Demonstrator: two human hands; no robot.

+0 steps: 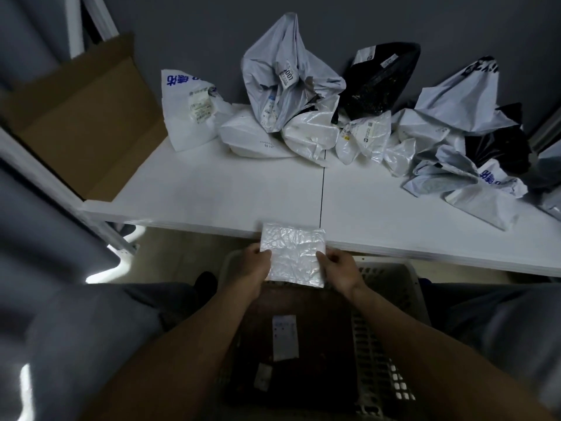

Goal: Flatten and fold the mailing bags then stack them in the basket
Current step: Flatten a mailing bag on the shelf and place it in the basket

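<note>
Head view: one folded bag (293, 253), near square, face up, above one basket (375, 344). My left hand (252, 265) and right hand (340, 268) pinch its sides.

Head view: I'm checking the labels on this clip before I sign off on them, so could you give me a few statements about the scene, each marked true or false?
1. Both hands grip one folded white bag. True: the left hand and the right hand hold the folded white bag by its sides.
2. Nothing has been stacked yet. False: the basket already holds a dark bag with white labels.
3. Crumpled bags are piled along the far side of the table. True.
4. A cardboard carton stands at the table's right end. False: the open cardboard box is off the table's left end.
</note>
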